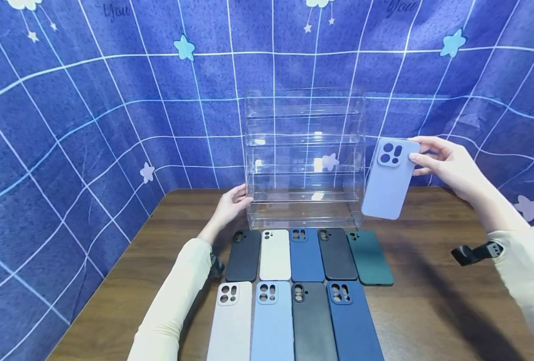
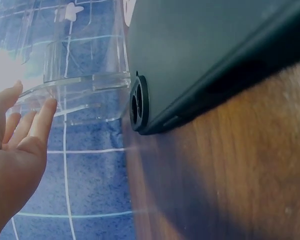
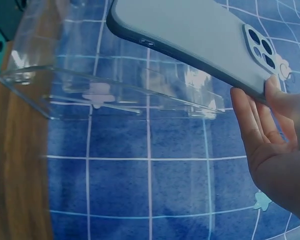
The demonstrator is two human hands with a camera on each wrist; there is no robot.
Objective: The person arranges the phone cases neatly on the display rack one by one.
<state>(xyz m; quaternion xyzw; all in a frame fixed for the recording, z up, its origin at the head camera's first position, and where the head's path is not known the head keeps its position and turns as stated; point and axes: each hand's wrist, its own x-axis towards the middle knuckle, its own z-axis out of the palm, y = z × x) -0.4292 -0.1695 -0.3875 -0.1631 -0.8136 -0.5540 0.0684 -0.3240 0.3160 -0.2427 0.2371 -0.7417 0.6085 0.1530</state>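
Note:
In the head view my right hand (image 1: 447, 163) pinches a lavender phone case (image 1: 388, 185) by its upper right edge. The case hangs nearly upright, tilted, its camera cutouts at the top, apart from the table and beside the clear rack. The right wrist view shows the thumb on the back of the case (image 3: 190, 40) and the fingers behind its edge. A clear tiered acrylic rack (image 1: 305, 195) stands on the table against the curtain. My left hand (image 1: 230, 203) touches the rack's left side low down, its fingers fairly straight in the left wrist view.
Two rows of phone cases lie before the rack. The back row has black (image 1: 243, 258), white (image 1: 275, 258), blue (image 1: 307, 258), black and green (image 1: 371, 260) ones. In front lie pale grey (image 1: 231, 321), light blue (image 1: 272, 326), black and dark blue (image 1: 354, 326) ones.

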